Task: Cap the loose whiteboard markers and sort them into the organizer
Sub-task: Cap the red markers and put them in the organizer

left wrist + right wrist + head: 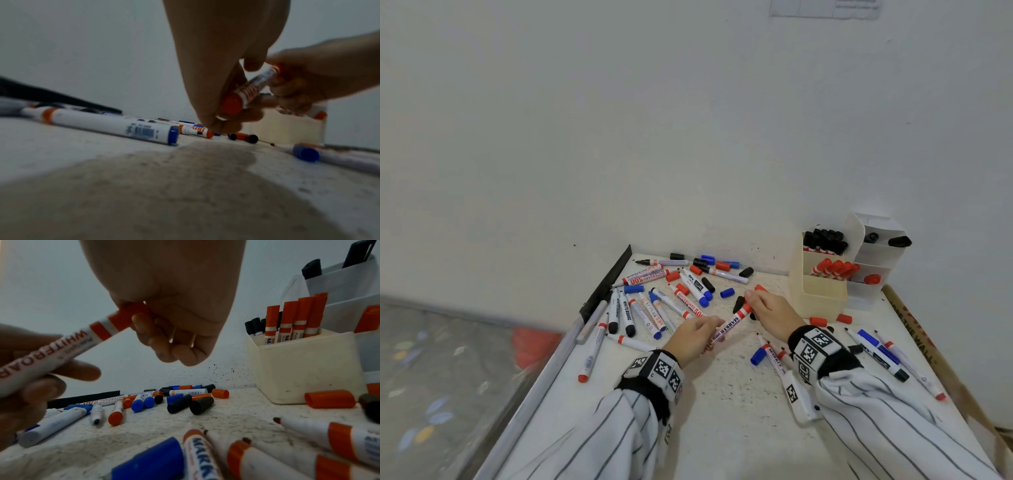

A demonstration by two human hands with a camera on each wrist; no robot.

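- A red whiteboard marker (732, 323) is being held clear of the table (722, 411), just in front of the cream organizer (822, 294) and slanting up toward it.
- The left hand (693, 337) is gripping the marker's barrel at the end farther from the organizer, fingers curled round it.
- The right hand (770, 306) is pinching the red cap (127, 316) at the end nearer the organizer, thumb and fingers curled round it; the cap is sitting on the marker's tip.
- The organizer is holding red-capped markers (832, 267) in its front cell and black-capped ones (823, 240) in the cell behind.
- Loose markers and caps in red, blue and black are lying scattered on the table to the left of the organizer and in front of it; two red caps (830, 320) are lying just in front of its base.
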